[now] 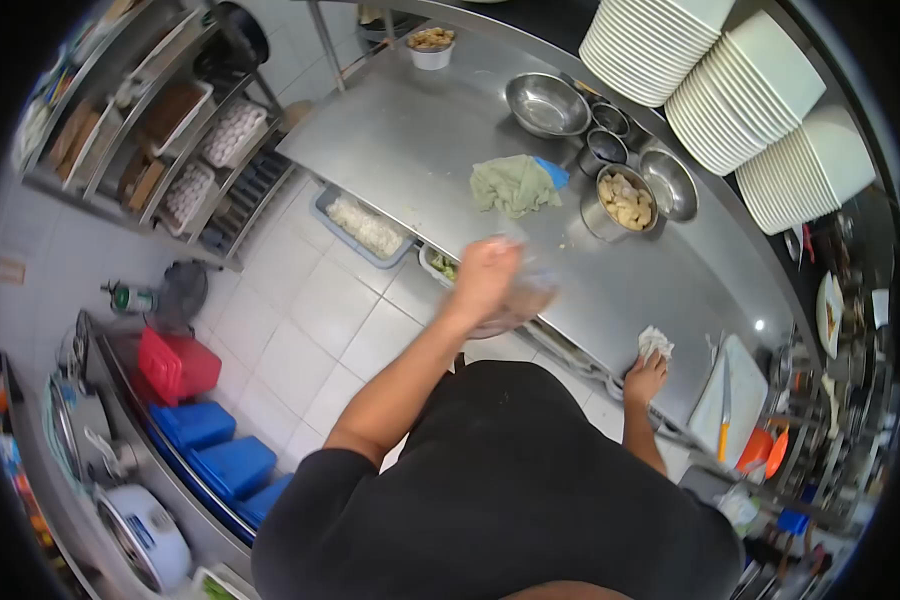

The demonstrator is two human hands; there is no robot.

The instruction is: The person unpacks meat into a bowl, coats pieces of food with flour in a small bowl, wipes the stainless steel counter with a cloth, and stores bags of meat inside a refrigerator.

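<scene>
My left hand is closed round the top of a clear plastic bag with something brownish inside, blurred by motion, at the front edge of the steel table. To the right, my right hand rests on the table, its fingers on a crumpled white cloth. A green cloth with a blue part lies beyond my left hand. Beside it stands a metal pot of pale, chunky food.
Metal bowls and stacked white dishes line the far side. A cutting board holds a knife with an orange handle at the right. Below the table edge is a tray of white food. Shelves with eggs stand left.
</scene>
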